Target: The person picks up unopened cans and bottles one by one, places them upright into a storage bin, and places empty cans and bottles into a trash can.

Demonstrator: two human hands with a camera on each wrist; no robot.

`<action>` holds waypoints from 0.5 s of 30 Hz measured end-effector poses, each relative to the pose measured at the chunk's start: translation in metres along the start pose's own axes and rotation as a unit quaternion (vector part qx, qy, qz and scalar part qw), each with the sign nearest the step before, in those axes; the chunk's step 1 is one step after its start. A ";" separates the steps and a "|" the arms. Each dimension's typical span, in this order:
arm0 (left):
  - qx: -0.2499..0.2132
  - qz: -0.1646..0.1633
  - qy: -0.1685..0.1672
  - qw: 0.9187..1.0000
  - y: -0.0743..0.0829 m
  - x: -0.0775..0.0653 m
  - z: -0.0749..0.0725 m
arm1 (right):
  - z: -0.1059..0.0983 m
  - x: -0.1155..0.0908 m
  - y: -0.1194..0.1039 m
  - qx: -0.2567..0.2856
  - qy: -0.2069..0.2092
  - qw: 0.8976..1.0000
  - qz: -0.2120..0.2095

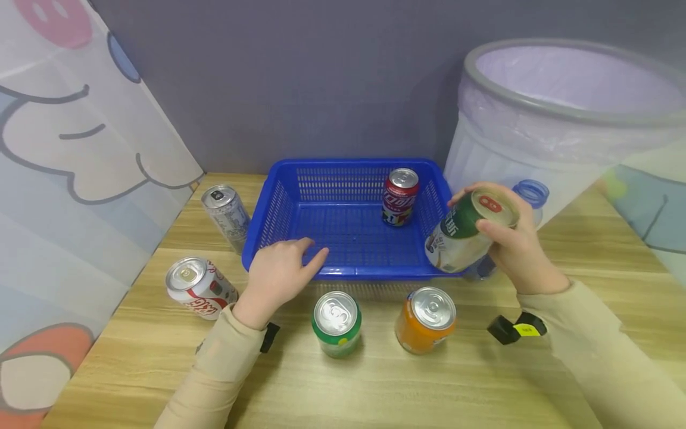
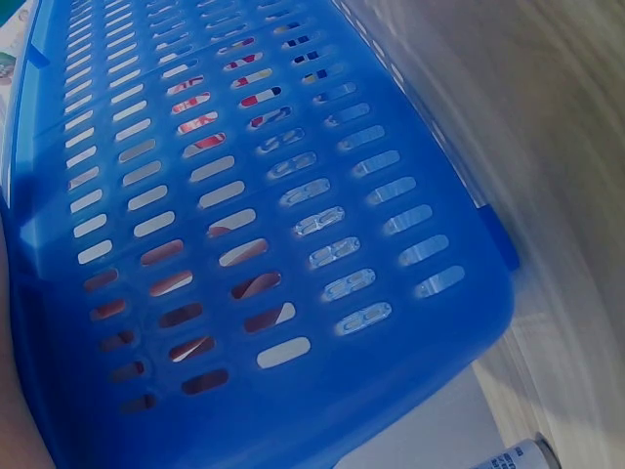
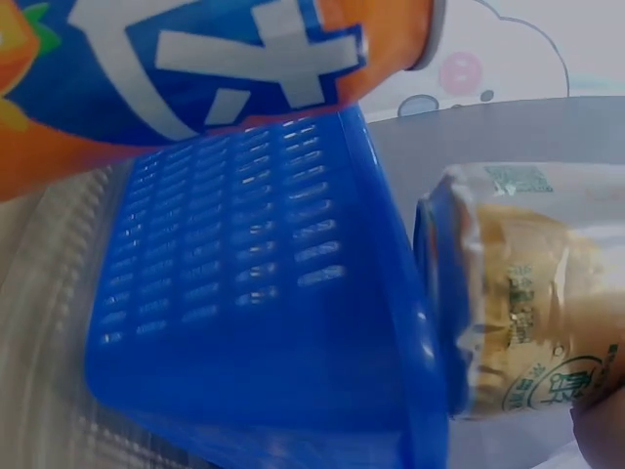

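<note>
My right hand (image 1: 518, 241) grips a green-and-white drink can (image 1: 455, 238), fingers behind it and thumb in front. The can tilts at the right front corner of a blue plastic basket (image 1: 351, 272); its gold-and-white lower part (image 3: 527, 303) shows in the right wrist view. My left hand (image 1: 284, 271) lies over the basket's left front corner, thumb and index finger apart, holding nothing visible; its other fingers are hidden. A red can (image 1: 399, 199) stands inside the basket at the back right.
A green-topped can (image 1: 336, 333) and an orange can (image 1: 423, 330) stand before the basket. A white-and-red can (image 1: 206, 295) and a silver can (image 1: 230, 217) are to the left. Behind my right hand is a clear bottle (image 1: 530, 193), beside a lined bin (image 1: 493, 125).
</note>
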State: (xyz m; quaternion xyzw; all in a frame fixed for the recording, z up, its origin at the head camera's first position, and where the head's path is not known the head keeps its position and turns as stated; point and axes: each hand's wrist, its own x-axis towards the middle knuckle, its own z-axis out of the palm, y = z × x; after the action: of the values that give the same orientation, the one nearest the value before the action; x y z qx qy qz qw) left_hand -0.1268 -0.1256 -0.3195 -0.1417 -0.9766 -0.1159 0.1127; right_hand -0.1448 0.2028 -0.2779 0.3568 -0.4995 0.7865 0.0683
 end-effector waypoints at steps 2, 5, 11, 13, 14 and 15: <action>-0.002 0.002 0.002 1.000 0.000 0.000 0.000 | -0.001 0.003 0.004 0.014 0.010 1.000 0.004; -0.003 0.002 0.001 1.000 0.001 0.000 0.000 | -0.002 0.004 0.009 0.036 0.025 0.999 0.009; -0.004 -0.002 -0.003 1.000 0.000 0.000 0.001 | -0.004 0.006 0.016 0.045 0.051 0.997 0.028; -0.003 -0.003 -0.002 1.000 0.000 0.000 0.001 | -0.003 0.007 0.018 0.029 0.073 0.996 0.042; -0.003 -0.003 -0.001 1.000 0.000 0.000 0.000 | -0.002 0.007 0.018 0.018 0.084 0.995 0.048; -0.002 -0.003 0.000 1.000 0.000 0.000 0.000 | -0.001 0.007 0.019 0.008 0.096 0.994 0.056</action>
State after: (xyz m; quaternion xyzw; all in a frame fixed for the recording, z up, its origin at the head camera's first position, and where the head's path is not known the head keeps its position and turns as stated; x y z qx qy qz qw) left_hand -0.1267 -0.1258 -0.3198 -0.1393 -0.9768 -0.1181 0.1118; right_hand -0.1591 0.1925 -0.2876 0.2517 -0.5033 0.8237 0.0691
